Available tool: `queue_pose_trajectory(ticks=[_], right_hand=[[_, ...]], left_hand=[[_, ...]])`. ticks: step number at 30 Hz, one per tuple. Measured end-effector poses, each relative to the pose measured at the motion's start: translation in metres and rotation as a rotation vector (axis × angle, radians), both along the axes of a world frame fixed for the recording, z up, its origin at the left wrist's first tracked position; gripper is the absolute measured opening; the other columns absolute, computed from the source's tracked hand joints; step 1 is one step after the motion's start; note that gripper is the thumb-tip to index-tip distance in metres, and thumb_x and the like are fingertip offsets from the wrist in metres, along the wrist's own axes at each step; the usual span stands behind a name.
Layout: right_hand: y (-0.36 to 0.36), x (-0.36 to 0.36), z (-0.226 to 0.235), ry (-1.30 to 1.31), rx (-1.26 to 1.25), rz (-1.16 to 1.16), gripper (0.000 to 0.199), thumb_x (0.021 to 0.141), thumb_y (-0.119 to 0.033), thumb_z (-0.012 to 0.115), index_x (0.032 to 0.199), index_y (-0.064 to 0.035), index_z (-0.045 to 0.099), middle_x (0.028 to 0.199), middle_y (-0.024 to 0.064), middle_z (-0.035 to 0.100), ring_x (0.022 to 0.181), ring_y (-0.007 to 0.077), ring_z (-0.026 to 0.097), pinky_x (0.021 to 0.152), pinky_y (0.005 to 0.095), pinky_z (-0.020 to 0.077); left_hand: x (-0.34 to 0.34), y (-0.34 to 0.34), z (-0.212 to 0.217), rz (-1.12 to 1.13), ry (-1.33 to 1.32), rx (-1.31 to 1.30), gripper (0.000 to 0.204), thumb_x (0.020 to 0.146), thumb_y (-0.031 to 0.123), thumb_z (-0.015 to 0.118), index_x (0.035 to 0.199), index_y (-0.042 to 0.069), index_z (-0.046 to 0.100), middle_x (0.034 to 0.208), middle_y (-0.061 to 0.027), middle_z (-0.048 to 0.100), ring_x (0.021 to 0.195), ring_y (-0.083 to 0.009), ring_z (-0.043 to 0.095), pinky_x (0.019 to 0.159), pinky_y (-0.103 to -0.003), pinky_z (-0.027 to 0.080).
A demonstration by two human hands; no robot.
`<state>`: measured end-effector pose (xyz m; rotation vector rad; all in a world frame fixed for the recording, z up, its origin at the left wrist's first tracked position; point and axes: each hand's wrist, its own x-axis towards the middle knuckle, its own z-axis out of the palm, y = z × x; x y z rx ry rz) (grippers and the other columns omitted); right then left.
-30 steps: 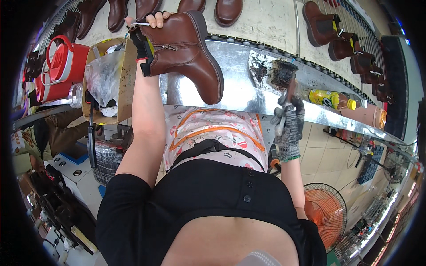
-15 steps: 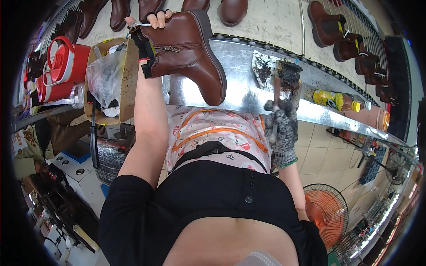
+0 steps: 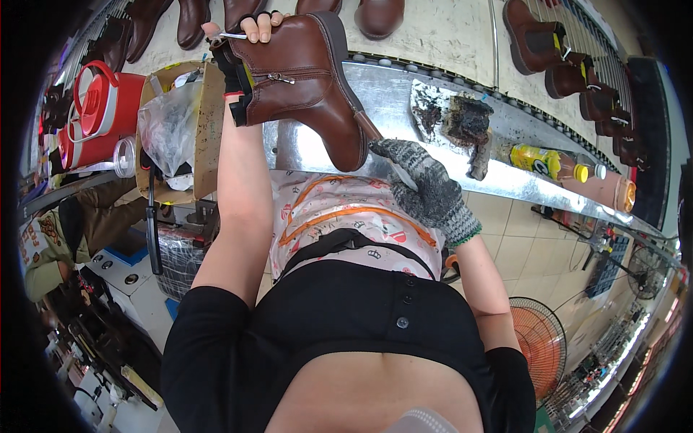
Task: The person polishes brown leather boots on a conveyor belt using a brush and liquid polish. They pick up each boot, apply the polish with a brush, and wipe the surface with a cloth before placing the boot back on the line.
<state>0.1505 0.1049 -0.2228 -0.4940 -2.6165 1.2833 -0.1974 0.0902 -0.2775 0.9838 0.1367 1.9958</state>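
Note:
My left hand point(image 3: 258, 27) grips a brown leather ankle boot point(image 3: 299, 86) by its upper shaft, and the boot is held toe-down with its side zip showing. A thin white strip point(image 3: 232, 35) lies by those fingers; what it is I cannot tell. My right hand point(image 3: 426, 180), in a grey knitted glove, is closed around a slim brush point(image 3: 369, 127). Its brown end meets the edge of the boot's dark sole near the forefoot. To the right, a blackened, crusted block point(image 3: 468, 119) rests on a stained white sheet point(image 3: 427, 108), with a dark, crumpled rag point(image 3: 480, 159) beside it.
A metal ledge point(image 3: 299, 148) runs along a pale conveyor belt point(image 3: 440, 43) bearing more brown boots point(image 3: 379, 18). On the left stand a red jug point(image 3: 94, 108) and a cardboard box point(image 3: 209, 130). Bottles point(image 3: 545, 162) lie at right; an orange fan point(image 3: 538, 346) is lower right.
My right hand has moved left with the brush, from beside the blackened block to the boot's sole edge. The boot and my left hand have barely moved.

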Motion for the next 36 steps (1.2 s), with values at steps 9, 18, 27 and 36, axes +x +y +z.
queue_pose_trajectory(ticks=[9,18,27,36], right_hand=[[0.011,-0.003,-0.005,-0.007,-0.145,0.012,0.043,0.078,-0.004,0.054,0.120,-0.0057,0.054,0.118,0.0141,0.057,0.110,0.0283,0.054,0.096,0.0357,0.0409],[0.020,0.009,0.005,-0.166,-0.425,-0.156,0.036,0.092,-0.033,0.045,0.115,-0.0092,0.059,0.093,0.0088,0.066,0.077,0.0222,0.064,0.072,0.0307,0.0488],[0.009,0.040,-0.028,-0.051,-0.363,-0.208,0.035,0.087,-0.025,0.052,0.116,-0.0072,0.058,0.102,0.0068,0.066,0.086,0.0150,0.062,0.078,0.0268,0.0483],[0.001,0.052,-0.090,0.395,-1.623,-0.605,0.066,0.088,-0.056,0.044,0.119,0.0014,0.050,0.098,0.0206,0.062,0.051,0.0067,0.052,0.043,0.0149,0.0431]], left_hand=[[-0.002,0.000,0.001,0.016,-0.001,-0.002,0.051,0.094,0.049,0.034,0.084,0.005,0.058,0.081,-0.0070,0.060,0.076,-0.0193,0.057,0.074,-0.033,0.044],[-0.006,0.001,0.001,0.065,0.006,-0.019,0.049,0.094,0.047,0.036,0.085,0.005,0.058,0.083,-0.0072,0.060,0.075,-0.0191,0.058,0.071,-0.033,0.046],[-0.026,0.007,-0.020,0.454,0.087,-0.200,0.047,0.094,0.046,0.038,0.087,0.004,0.058,0.084,-0.0073,0.061,0.074,-0.0189,0.059,0.069,-0.033,0.047],[-0.067,0.027,-0.110,1.228,0.539,-0.660,0.046,0.094,0.045,0.040,0.088,0.004,0.059,0.085,-0.0074,0.062,0.073,-0.0187,0.060,0.067,-0.033,0.048]])
